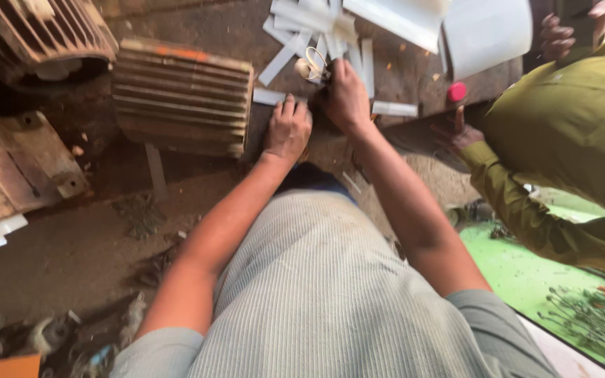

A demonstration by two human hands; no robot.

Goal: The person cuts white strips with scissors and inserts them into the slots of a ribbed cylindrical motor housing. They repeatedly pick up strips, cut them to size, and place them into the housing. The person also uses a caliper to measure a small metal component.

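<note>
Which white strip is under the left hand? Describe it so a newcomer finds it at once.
Start at the rusty ribbed motor housing on the dark workbench. Just right of it, the left hand presses its fingertips on a short white strip. It lies alone and flat, apart from the white strips piled above it.

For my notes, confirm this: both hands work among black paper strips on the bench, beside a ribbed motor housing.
Not quite: the head view shows the paper strips are white, not black. The left hand and right hand do work among them on the bench, beside the ribbed motor housing.
</note>
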